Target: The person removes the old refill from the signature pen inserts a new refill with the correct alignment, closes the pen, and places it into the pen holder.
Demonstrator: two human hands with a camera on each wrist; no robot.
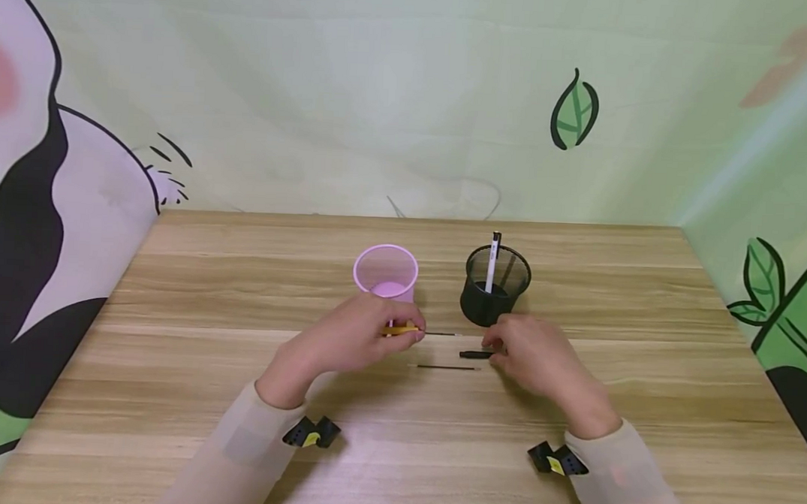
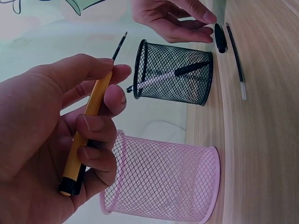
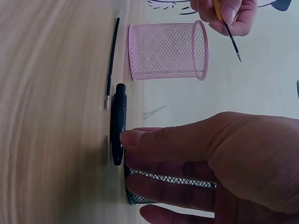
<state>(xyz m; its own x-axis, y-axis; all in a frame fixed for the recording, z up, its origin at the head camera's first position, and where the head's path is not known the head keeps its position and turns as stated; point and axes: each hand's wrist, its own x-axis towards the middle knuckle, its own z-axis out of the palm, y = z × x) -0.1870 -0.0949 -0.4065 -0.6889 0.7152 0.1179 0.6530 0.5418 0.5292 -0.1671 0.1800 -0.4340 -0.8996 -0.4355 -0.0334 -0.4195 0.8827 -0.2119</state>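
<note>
My left hand (image 1: 366, 333) grips a yellow pen barrel (image 2: 96, 100) with a black end and clip. A thin dark refill (image 2: 120, 46) with a metal tip sticks out of the barrel's front, beside the thumb and forefinger. My right hand (image 1: 534, 355) is low over the table at a short black pen piece (image 3: 118, 123) with a ribbed end. Its thumb tip is right at the side of this piece, the other fingers loosely extended behind. A loose refill (image 1: 448, 367) lies on the table just in front of the black piece.
Behind my left hand stands a pink mesh pen cup (image 1: 385, 270). A black mesh pen cup (image 1: 485, 304) is just beyond my right hand, with a white pen (image 1: 492, 263) leaning in it. The wooden table (image 1: 241, 245) ends at a printed backdrop.
</note>
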